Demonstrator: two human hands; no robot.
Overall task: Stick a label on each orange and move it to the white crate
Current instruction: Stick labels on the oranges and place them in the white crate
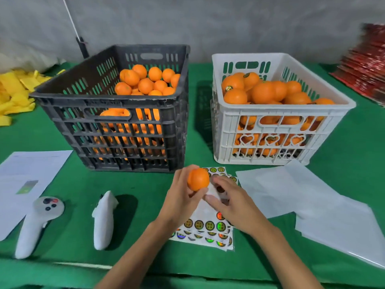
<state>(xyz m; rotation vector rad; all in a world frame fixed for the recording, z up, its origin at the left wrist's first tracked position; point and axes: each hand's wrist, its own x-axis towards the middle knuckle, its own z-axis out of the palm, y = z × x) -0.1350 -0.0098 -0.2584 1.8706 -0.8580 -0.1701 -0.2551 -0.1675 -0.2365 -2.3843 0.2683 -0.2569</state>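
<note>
While the orange waits, the label is still to come

Since the white crate [281, 130] stands far and right of the hands, the loaded fruit must travel that way. Nearer, the sticker sheet [205, 230] lies under both hands, its long axis running near to far. The left hand [183, 197] grips an orange [198, 179] above it; round, it has no clear axis. The right hand [231, 203], just right of the orange, reaches to the sheet, fingers loosely bent; any label pinched cannot be told

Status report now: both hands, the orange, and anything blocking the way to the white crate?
Left hand grips orange. Right hand on sticker sheet, fingers spread. No label seen on orange. White crate nearly full, path open.
</note>
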